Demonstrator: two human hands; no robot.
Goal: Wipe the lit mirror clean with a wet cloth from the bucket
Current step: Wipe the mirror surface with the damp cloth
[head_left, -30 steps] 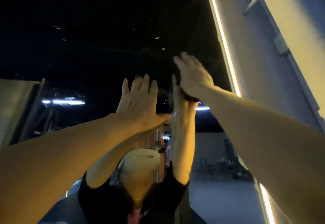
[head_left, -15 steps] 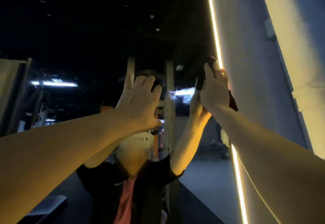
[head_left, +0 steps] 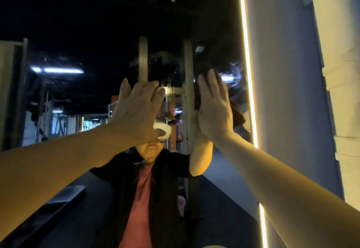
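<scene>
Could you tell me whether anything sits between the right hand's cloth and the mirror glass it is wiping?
Nothing visible does. The right hand presses the dark cloth flat against the mirror, close to the lit strip. The left hand is spread open to its left, apart from the cloth.

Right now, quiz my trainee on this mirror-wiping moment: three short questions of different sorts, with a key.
1. True or false: the left hand holds the cloth.
2. Which side of the mirror does the light strip run along? A) the left B) the right C) the bottom
3. Fill in: the right hand presses a dark ____ flat against the glass.

Key: 1 false; 2 B; 3 cloth.
</scene>
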